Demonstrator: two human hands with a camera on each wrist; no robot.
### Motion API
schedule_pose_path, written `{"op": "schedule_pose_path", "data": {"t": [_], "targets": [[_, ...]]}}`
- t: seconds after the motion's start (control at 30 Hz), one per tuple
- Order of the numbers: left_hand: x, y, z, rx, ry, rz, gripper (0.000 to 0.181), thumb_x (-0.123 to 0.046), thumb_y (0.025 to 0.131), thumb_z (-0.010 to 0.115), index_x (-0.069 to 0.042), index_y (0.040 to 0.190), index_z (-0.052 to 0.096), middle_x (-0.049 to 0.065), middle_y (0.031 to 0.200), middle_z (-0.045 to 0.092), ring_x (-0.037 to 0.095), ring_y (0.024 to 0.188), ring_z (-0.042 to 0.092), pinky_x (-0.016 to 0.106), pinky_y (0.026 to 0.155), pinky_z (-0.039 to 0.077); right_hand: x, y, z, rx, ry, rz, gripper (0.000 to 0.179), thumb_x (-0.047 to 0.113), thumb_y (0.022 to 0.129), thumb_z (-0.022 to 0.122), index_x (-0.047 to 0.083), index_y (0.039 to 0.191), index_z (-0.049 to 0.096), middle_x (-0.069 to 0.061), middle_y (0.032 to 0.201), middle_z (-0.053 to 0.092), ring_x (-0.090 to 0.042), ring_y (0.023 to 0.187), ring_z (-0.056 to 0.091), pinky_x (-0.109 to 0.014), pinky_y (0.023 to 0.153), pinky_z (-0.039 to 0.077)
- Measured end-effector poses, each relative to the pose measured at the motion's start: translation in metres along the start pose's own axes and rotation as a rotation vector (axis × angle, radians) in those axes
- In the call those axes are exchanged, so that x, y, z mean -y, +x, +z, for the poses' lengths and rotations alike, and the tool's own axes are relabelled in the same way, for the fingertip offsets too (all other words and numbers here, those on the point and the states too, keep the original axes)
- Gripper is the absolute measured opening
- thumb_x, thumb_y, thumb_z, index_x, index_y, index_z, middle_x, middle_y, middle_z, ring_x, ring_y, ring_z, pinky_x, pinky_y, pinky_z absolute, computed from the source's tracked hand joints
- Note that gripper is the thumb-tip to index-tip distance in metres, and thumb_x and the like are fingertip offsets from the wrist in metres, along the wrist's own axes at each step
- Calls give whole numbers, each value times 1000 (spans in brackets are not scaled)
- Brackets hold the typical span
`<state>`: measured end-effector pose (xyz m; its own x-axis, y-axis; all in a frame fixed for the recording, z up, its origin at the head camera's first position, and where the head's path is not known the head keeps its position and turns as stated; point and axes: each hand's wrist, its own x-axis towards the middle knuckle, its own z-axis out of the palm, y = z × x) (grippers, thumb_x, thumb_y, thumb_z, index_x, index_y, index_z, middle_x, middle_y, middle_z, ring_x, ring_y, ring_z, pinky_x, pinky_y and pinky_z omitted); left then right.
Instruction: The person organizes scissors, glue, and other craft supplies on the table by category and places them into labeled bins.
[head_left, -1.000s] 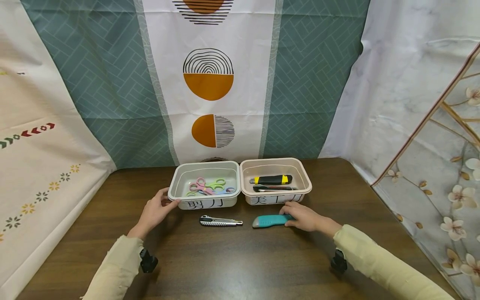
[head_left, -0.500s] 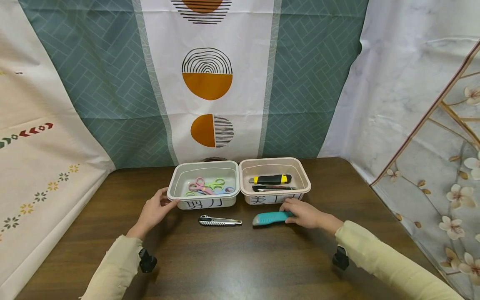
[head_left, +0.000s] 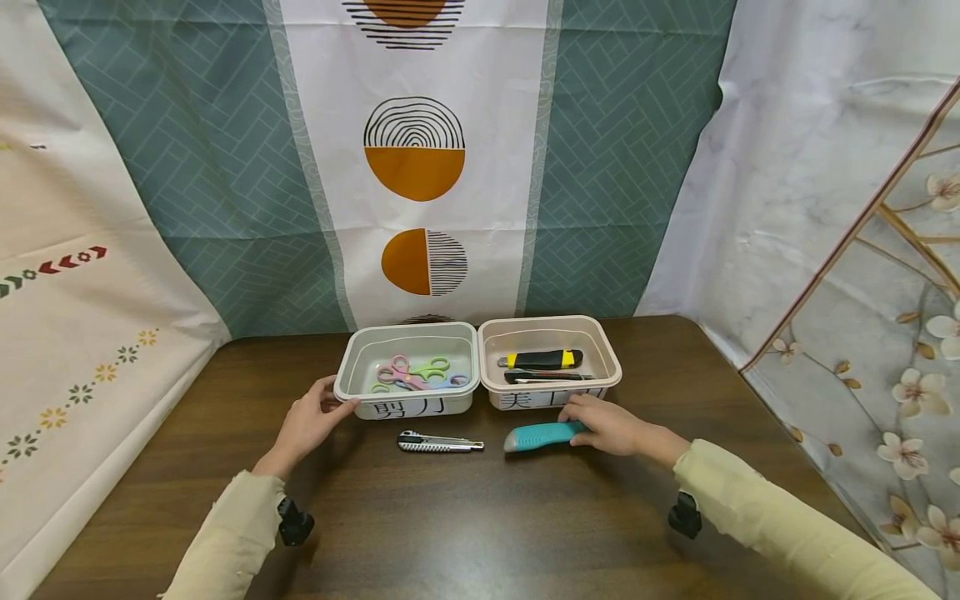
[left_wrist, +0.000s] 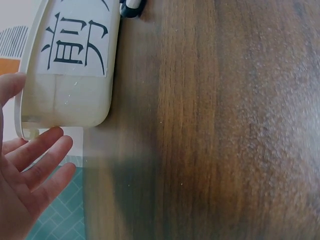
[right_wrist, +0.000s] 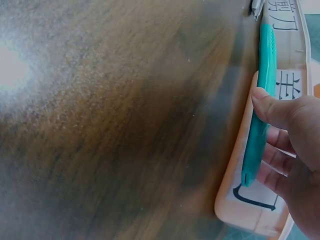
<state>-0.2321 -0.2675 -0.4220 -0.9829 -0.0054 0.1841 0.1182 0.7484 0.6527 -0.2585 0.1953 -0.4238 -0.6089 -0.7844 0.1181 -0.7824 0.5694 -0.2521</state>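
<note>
In the head view my left hand (head_left: pixel 311 419) holds the near left corner of the off-white box (head_left: pixel 341 398). Its thumb lies on the rim and its fingers reach along the end wall, as the left wrist view shows. Pink, green and blue scissors (head_left: pixel 408 375) lie inside. My right hand (head_left: pixel 609 427) pinches a teal utility knife (head_left: pixel 542 436) by one end, thumb opposite fingers, in front of the beige box (head_left: pixel 611 375). A yellow-black utility knife (head_left: pixel 546 360) and a slim black one (head_left: pixel 546 377) lie in that box. A silver utility knife (head_left: pixel 439 442) lies on the table.
Both boxes stand side by side near the table's back edge, paper labels with characters on their fronts. The brown wooden table (head_left: pixel 450 525) extends toward me. Patterned cloth (head_left: pixel 622 167) hangs behind and at both sides.
The end of the teal utility knife in my right hand has risen slightly, so the knife slants more. My left hand keeps its place on the off-white box.
</note>
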Motion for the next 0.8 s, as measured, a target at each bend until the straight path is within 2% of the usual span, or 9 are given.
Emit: {"op": "schedule_pose_path", "data": {"t": [0.3, 0.8], "targets": [[1, -1, 0, 2, -1, -3, 66, -39, 86, 60, 3, 131, 36, 24, 109, 60, 33, 95, 60, 45, 77, 48, 5, 3, -5, -14, -16, -28, 25, 17, 79, 70, 10, 100, 59, 2, 95, 52, -12, 87, 47, -31, 78, 42], [2, 1, 1, 1, -15, -5, 67, -40, 85, 60, 3, 130, 37, 24, 108, 60, 32, 94, 60, 44, 76, 49, 9, 11, -27, -72, -29, -72, 25, 14, 76, 72, 11, 97, 58, 4, 92, 51, -12, 87, 45, -33, 78, 39]]}}
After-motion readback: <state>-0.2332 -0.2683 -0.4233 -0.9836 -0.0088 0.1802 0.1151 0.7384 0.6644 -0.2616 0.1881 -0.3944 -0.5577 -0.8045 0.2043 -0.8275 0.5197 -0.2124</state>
